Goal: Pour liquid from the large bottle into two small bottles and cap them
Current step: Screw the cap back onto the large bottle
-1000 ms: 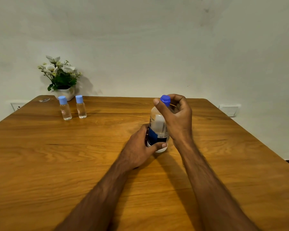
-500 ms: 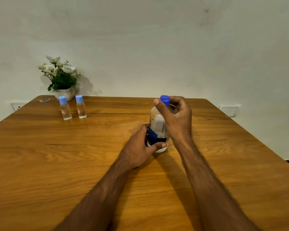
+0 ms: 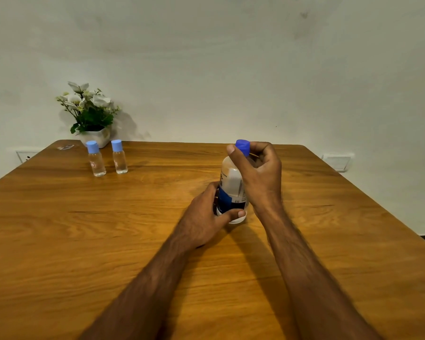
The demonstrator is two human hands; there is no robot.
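plain pale wall behind, wooden worktop (image 3: 59,241) filling the view, flower pot (image 3: 96,137) at far left corner, wall sockets either side.

large bottle (image 3: 232,190) upright on worktop, centre-right, near person. left hand (image 3: 206,217) wraps lower body at the blue label, thumb across the front, steadying it. right hand (image 3: 258,168) on top: thumb + curled fingers pinch the blue cap (image 3: 242,146).

two small bottles (image 3: 108,158) stand side by side far left, just in front of the pot, well apart from the large one, both w/ pale blue caps on.

change vs 1 s ago: v. little. bottle hasn't shifted, left hold same. right hand's fingers sit a bit differently round the cap, wrist slightly turned – reads as a twist in progress. cap still seated on neck, no gap visible.

meaning: likely unscrewing the large bottle, i.e. first step only. nothing poured; small bottles untouched and will need uncapping + bringing closer. can't tell how loose the cap is.
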